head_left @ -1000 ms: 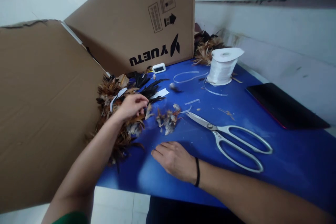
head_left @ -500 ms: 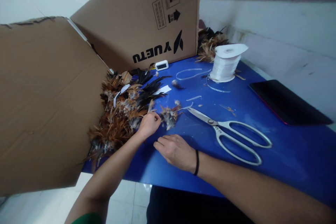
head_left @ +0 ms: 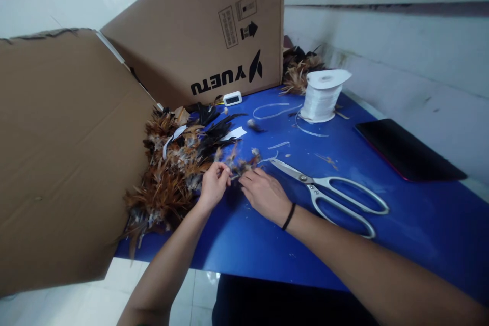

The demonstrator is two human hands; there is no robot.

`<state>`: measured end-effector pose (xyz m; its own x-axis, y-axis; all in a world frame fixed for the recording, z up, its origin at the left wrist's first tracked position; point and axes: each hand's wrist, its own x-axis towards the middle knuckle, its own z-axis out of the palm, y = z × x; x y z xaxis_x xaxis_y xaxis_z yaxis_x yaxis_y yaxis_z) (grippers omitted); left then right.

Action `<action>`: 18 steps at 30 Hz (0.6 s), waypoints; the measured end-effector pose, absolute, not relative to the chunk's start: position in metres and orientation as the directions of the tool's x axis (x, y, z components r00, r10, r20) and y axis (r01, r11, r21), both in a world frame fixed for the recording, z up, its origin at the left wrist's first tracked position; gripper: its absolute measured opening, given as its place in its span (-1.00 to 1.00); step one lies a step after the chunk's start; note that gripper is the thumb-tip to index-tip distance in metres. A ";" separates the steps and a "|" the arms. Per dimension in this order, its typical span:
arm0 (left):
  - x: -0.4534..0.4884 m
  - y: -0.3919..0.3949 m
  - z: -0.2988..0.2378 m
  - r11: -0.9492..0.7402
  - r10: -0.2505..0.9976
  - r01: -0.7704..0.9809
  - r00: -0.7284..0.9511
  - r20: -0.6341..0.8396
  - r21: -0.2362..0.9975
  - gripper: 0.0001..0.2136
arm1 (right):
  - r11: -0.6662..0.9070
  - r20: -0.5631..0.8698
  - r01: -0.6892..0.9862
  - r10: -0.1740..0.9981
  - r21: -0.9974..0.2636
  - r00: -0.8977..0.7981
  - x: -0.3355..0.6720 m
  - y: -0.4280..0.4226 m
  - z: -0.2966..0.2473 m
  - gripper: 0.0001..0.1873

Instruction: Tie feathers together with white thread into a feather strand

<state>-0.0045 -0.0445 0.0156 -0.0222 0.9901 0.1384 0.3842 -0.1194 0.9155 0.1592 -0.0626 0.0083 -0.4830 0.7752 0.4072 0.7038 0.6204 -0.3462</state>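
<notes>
Evidently the tightest spot was between the two hands, where a small, loose clump of brown and grey feathers lay on the blue tabletop, its near edge partly covered by fingers. The bare left hand had its thumb and fingertips drawn close together just beside the clump; I couldn't tell whether they pinched a quill, since blur smeared the gap. The bare right hand, a black band around its wrist, curved its fingers down over the clump's near right side; its fingertips were too hard to make out to say what they gripped. Its forearm hid part of the lower handle loop of the large silver metal scissors. Left of the hands, a big heap of brown and black feathers ran against the tall brown cardboard panels, which were cut off by the frame. Another brown feather bundle showed only partly, behind the panel's edge and the white ribbon spool. Dark clothing was cropped at the bottom.
</notes>
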 end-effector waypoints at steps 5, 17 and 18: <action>0.001 -0.042 0.032 -0.111 0.984 0.076 -0.134 0.121 0.991 -0.81 | 0.550 0.364 0.759 0.826 -0.348 -0.431 0.161 -0.060 0.008 -0.81; -0.010 -0.037 0.010 -0.005 0.985 -0.138 -0.171 -0.019 0.990 -0.61 | 0.387 0.238 0.869 0.916 -0.307 -0.324 0.169 -0.054 0.014 -0.75; -0.010 -0.038 0.009 0.002 0.986 -0.112 -0.164 -0.021 0.994 -0.63 | 0.396 0.220 0.867 0.914 -0.302 -0.341 0.169 -0.053 0.013 -0.77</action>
<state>-0.0097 -0.0382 0.0092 -0.1636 0.9863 -0.0207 -0.1121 0.0023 0.9937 0.1690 -0.0531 0.0133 -0.3406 0.9141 0.2201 0.8671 0.3958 -0.3023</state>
